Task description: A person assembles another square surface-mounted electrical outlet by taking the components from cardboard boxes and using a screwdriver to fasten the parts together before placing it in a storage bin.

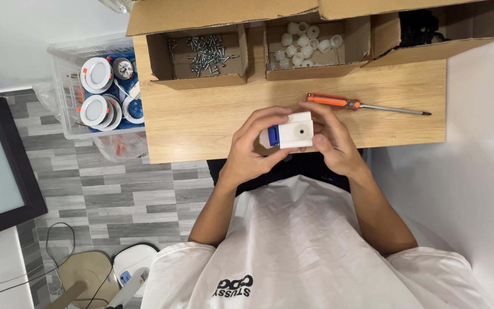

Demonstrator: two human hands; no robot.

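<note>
While we look down from the head camera, our left hand (251, 147) and right hand (331, 142) both grip a small white box with a blue part (290, 130) above the wooden table (201, 114); we judge it is mid-assembly, and the orange screwdriver (361, 105) lies near, just beyond our right fingers

Smooth matt white plastic block (296, 130) with a glossy blue plastic part, clasped in left hand (251, 150) and right hand (331, 142). Pale wood-grain worktop (201, 117), satin finish. Screwdriver (361, 105): glossy orange plastic grip, bare metal shaft. Rough brown cardboard boxes (198, 79); shiny metal screws (204, 54), matt white plastic caps (303, 43). Clear plastic crate (64, 86). Soft white cloth shirt (304, 246).
</note>
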